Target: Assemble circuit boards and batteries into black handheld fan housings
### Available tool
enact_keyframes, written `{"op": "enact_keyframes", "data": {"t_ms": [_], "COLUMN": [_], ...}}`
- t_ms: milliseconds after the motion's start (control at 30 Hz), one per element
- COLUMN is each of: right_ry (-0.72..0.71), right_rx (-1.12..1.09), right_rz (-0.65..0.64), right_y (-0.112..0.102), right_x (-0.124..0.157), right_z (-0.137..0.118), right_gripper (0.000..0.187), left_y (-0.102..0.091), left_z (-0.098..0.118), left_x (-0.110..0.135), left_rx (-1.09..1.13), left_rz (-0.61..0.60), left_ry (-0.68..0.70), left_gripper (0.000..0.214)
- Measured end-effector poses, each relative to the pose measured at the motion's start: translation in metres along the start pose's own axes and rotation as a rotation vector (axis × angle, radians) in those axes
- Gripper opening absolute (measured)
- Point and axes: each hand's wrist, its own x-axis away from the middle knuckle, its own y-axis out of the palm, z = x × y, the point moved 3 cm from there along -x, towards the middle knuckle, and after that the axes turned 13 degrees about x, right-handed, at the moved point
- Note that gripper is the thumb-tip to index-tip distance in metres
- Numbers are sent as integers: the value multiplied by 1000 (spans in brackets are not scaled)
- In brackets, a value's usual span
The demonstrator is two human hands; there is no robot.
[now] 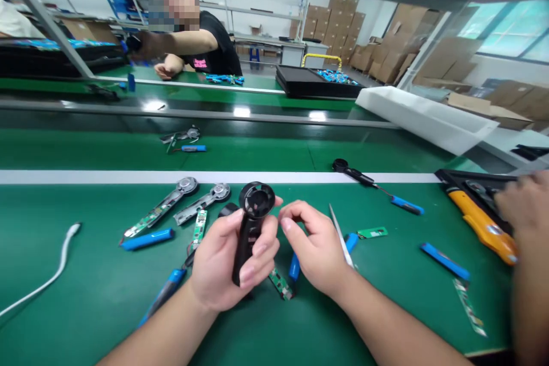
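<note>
My left hand (pixel 234 257) is wrapped round a black handheld fan body (pixel 257 200), held upright with its round head on top. Close beside it is my right hand (pixel 315 246), its fingers curled and thumb against the index finger; whatever they may pinch is hidden. Pointed metal tweezers (pixel 340 234) lie just behind that hand. Below and between the hands I see a green circuit board (pixel 281 285) and a blue battery (pixel 294 267). Two grey fan half-shells (pixel 160 209) (pixel 203 205) rest to the left, one with a board inside.
Another person's hand (pixel 525 200) reaches over a black tray (pixel 476 180) beside an orange electric screwdriver (pixel 482 226). Batteries (pixel 446 260) and boards are scattered around. A white cable (pixel 60 266) lies left. Across the bench sits a co-worker (pixel 214 43).
</note>
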Motion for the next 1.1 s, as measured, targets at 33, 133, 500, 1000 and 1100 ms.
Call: {"op": "enact_keyframes", "data": {"t_ms": [33, 133, 500, 1000, 1100], "right_ry": [-27, -121, -212, -253, -143], "right_rx": [36, 72, 105, 88, 16], "right_rz": [-19, -39, -47, -65, -65], "right_y": [1, 1, -3, -5, -3], "right_x": [1, 4, 6, 10, 11], "right_z": [-1, -6, -15, -20, -13], "right_gripper": [14, 17, 20, 18, 13], "left_y": [1, 3, 6, 7, 0], "left_z": [1, 1, -3, -6, -9], "left_x": [1, 2, 3, 5, 3], "left_rx": [29, 72, 100, 96, -144], "left_rz": [-38, -125, -131, -111, 108], "left_ry": [-10, -29, -49, -9, 99], "left_gripper": [36, 42, 42, 50, 38]}}
